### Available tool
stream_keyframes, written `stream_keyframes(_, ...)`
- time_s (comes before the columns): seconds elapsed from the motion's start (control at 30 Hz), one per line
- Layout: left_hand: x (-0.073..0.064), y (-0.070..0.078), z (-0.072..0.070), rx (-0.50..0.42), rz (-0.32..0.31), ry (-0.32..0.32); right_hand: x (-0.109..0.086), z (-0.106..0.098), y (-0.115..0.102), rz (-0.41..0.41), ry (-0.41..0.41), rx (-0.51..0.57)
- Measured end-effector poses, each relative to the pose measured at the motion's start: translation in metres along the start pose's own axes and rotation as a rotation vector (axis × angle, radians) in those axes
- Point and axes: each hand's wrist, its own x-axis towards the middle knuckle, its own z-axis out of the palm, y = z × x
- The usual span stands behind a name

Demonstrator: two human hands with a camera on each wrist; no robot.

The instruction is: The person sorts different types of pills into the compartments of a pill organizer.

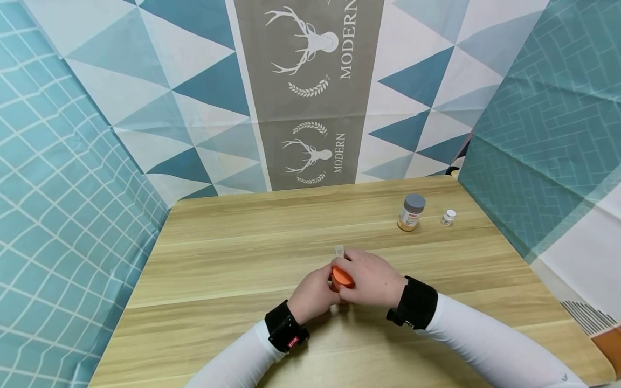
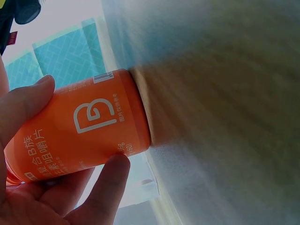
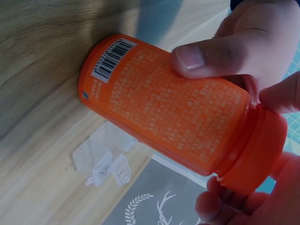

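An orange pill bottle stands on the wooden table, its base right at the tabletop. My left hand grips the bottle's body, thumb on one side and fingers on the other. The bottle's orange screw cap is between the thumb and fingers of my right hand. A narrow band of neck shows under the cap in the right wrist view. Just behind the bottle lies a small clear plastic pill box with raised, marked lids; in the head view my hands mostly cover it.
Farther back on the right of the wooden table stand a grey-capped jar and a small white bottle. Patterned cloth hangs behind the table and along both sides.
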Motion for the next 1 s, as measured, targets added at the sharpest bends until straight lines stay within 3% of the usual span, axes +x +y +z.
stream_keyframes(0.17, -0.001, 0.000, 0.000, -0.029, -0.008, 0.004, 0.002, -0.006, 0.005, -0.073, -0.053, 0.083)
stream_keyframes(0.37, 0.000, 0.001, 0.000, -0.053, -0.009, -0.009, 0.002, -0.013, 0.010, -0.169, -0.113, 0.093)
stream_keyframes(0.47, 0.000, 0.000, -0.001, -0.024, -0.005, -0.007, 0.001, -0.014, 0.010, -0.131, -0.112, 0.113)
stream_keyframes(0.67, 0.002, -0.001, 0.000, -0.023, 0.004, -0.007, 0.002, -0.007, 0.001, 0.101, -0.052, 0.030)
stream_keyframes(0.77, 0.003, 0.000, 0.000, -0.029, -0.007, -0.010, 0.002, -0.003, -0.003, 0.168, -0.049, -0.010)
stream_keyframes(1.0, 0.001, 0.001, 0.000, -0.025, -0.014, -0.004, 0.002, -0.005, -0.005, 0.119, 0.012, -0.009)
